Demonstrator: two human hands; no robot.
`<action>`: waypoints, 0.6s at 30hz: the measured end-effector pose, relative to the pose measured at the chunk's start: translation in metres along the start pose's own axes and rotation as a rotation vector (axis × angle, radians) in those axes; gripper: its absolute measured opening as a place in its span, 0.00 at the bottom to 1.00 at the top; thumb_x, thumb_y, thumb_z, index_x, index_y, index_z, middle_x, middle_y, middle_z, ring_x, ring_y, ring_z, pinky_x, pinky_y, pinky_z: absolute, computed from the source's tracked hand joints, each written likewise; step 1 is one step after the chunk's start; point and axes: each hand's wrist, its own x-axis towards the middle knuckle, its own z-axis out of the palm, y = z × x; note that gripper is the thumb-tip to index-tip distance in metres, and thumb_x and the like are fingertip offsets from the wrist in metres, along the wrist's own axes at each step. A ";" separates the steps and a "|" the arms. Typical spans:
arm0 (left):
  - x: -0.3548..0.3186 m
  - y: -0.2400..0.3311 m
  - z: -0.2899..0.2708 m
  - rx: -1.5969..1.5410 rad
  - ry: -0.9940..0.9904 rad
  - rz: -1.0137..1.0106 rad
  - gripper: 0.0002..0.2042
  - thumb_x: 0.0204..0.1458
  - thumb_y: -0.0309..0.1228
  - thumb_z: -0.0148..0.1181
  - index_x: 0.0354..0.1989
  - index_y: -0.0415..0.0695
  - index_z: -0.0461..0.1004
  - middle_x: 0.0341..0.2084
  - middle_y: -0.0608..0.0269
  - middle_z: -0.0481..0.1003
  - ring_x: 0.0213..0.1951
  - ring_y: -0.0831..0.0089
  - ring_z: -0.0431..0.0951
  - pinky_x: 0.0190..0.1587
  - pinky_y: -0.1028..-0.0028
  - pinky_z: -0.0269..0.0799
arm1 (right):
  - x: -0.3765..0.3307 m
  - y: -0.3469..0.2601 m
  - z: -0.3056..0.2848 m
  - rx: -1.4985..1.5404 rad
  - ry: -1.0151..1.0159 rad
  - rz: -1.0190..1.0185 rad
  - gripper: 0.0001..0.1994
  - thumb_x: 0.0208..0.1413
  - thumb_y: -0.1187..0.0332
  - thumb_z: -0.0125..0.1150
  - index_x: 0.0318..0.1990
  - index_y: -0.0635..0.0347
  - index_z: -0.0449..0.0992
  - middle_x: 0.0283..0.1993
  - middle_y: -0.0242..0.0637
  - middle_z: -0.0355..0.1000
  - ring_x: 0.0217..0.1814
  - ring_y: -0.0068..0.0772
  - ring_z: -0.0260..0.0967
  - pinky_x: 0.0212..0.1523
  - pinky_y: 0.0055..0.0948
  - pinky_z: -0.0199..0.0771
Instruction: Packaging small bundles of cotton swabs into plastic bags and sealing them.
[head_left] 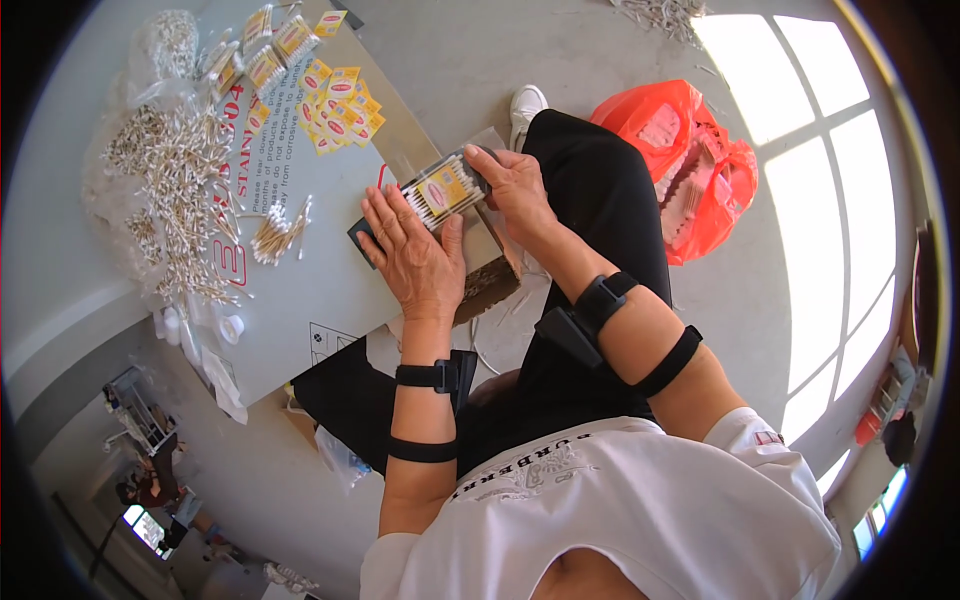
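Observation:
A pack of cotton swabs (461, 190) with a yellow card label lies in a dark tray-like holder (362, 243) at the table's right edge. My left hand (415, 255) rests flat over the holder's left part, fingers stretched out, thumb apart beside the swabs. My right hand (512, 190) closes round the right end of the holder, its thumb on top near the swab tips; the fingers beneath are mostly hidden. Below the holder, an open cardboard box (490, 283) shows between my hands and my legs.
On the left of the table (300, 290) lies a big heap of loose swabs (170, 170) on clear plastic, with a small bunch of swabs (280, 235) beside it. Yellow label cards (340, 110) and several labelled swab packs (280, 50) sit farther back. A red plastic bag (705, 165) stands on the floor.

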 end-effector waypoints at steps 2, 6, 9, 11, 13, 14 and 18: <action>0.000 0.000 -0.001 0.009 -0.011 0.002 0.41 0.58 0.55 0.48 0.70 0.36 0.45 0.70 0.41 0.45 0.72 0.48 0.42 0.68 0.45 0.36 | 0.000 0.001 0.001 0.028 0.005 -0.034 0.14 0.56 0.59 0.66 0.24 0.58 0.79 0.18 0.21 0.67 0.16 0.12 0.53 0.17 0.18 0.49; 0.003 -0.001 -0.003 0.008 -0.041 0.010 0.41 0.58 0.55 0.48 0.70 0.36 0.44 0.70 0.41 0.45 0.72 0.48 0.41 0.68 0.45 0.35 | 0.001 0.001 0.001 -0.025 -0.001 -0.057 0.12 0.55 0.61 0.66 0.24 0.58 0.79 0.18 0.21 0.68 0.16 0.12 0.54 0.17 0.18 0.49; 0.002 -0.002 -0.004 -0.025 -0.039 0.002 0.42 0.58 0.55 0.48 0.70 0.36 0.44 0.70 0.42 0.44 0.72 0.48 0.41 0.68 0.45 0.35 | 0.000 0.000 0.003 0.025 -0.010 -0.071 0.11 0.54 0.62 0.67 0.24 0.58 0.79 0.18 0.22 0.68 0.16 0.12 0.54 0.17 0.18 0.50; 0.001 -0.003 -0.005 -0.050 -0.018 0.025 0.42 0.57 0.56 0.48 0.70 0.37 0.44 0.70 0.42 0.44 0.72 0.48 0.40 0.68 0.45 0.34 | -0.001 -0.002 0.000 -0.011 0.005 -0.018 0.11 0.54 0.62 0.67 0.25 0.57 0.80 0.19 0.22 0.68 0.16 0.12 0.54 0.17 0.17 0.49; 0.001 -0.001 -0.005 -0.080 0.002 0.051 0.43 0.57 0.57 0.48 0.70 0.37 0.43 0.70 0.42 0.44 0.72 0.48 0.40 0.68 0.45 0.34 | 0.005 0.002 -0.012 0.014 -0.010 -0.001 0.11 0.54 0.62 0.67 0.25 0.57 0.80 0.19 0.22 0.69 0.16 0.12 0.54 0.17 0.17 0.50; 0.001 -0.001 -0.005 -0.084 -0.008 0.063 0.43 0.57 0.57 0.48 0.71 0.37 0.43 0.70 0.42 0.44 0.72 0.49 0.40 0.68 0.45 0.34 | 0.007 0.001 -0.013 0.042 -0.030 0.017 0.10 0.54 0.62 0.67 0.26 0.57 0.80 0.20 0.22 0.69 0.16 0.12 0.54 0.17 0.17 0.50; 0.002 -0.001 -0.004 -0.017 -0.065 0.074 0.42 0.58 0.57 0.46 0.71 0.38 0.43 0.71 0.46 0.43 0.72 0.52 0.41 0.68 0.44 0.34 | 0.007 0.002 -0.009 0.050 -0.052 0.074 0.10 0.54 0.61 0.67 0.28 0.56 0.81 0.21 0.21 0.70 0.16 0.12 0.55 0.17 0.17 0.50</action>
